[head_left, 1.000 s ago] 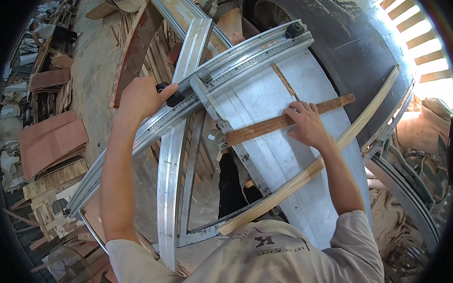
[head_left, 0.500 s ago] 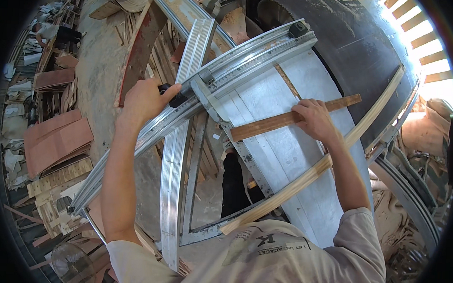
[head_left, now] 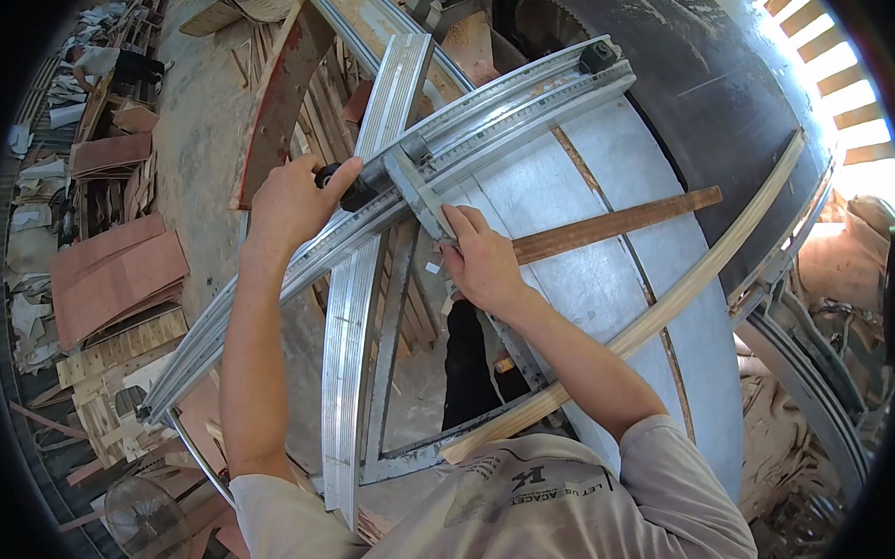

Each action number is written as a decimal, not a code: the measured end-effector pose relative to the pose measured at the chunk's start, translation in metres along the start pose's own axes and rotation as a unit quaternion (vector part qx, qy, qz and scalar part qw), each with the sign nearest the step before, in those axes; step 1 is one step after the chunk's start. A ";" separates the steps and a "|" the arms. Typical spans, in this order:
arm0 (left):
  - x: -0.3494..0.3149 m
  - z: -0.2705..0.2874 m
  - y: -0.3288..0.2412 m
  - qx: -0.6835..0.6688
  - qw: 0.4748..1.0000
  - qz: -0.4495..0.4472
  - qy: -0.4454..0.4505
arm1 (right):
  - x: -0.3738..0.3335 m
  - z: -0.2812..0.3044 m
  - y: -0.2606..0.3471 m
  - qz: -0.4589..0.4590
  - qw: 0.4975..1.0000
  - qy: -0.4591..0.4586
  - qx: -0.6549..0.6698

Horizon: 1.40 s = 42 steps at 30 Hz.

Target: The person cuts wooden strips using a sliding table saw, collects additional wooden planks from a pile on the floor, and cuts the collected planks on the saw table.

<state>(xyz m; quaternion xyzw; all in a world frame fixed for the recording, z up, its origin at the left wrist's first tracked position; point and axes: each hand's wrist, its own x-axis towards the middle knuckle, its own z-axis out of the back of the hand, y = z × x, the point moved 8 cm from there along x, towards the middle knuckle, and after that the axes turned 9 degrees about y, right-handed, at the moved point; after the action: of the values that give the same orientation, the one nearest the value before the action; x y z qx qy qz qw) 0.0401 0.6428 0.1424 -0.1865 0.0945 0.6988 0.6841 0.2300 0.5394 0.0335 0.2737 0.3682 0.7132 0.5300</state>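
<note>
My left hand (head_left: 297,203) is closed around a black knob (head_left: 334,184) on the ribbed aluminium fence rail (head_left: 528,97), thumb on top. My right hand (head_left: 483,259) is at the metal stop arm (head_left: 418,192) below that rail, its fingers curled over the arm's near end. Under or beside this hand lies the left end of a narrow brown wood strip (head_left: 617,224), so that end is hidden. The strip rests across the grey metal saw table (head_left: 577,296). A longer pale wood strip (head_left: 679,288) runs diagonally across the table, nearer to me.
A toothed round saw blade (head_left: 550,27) shows at the far side. Another aluminium rail (head_left: 349,365) passes beneath the fence. Stacked reddish boards (head_left: 123,268) and scrap wood lie on the left. A fan (head_left: 144,515) stands at lower left; a distant person (head_left: 105,65) is at upper left.
My right hand has let go of the brown strip's middle and moved left to the stop arm. The strip now lies slightly farther right. My left hand stays at the knob.
</note>
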 end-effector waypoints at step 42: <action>0.024 -0.018 -0.002 -0.032 0.960 -0.267 -0.073 | -0.375 -0.115 -0.082 -0.226 0.875 0.427 0.018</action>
<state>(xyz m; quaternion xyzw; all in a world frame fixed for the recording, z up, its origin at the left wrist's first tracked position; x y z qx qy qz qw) 0.0444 0.6583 0.1166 -0.1759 -0.0314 0.5049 0.8445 0.2940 0.1669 -0.1002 -0.1387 0.6231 0.6147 0.4634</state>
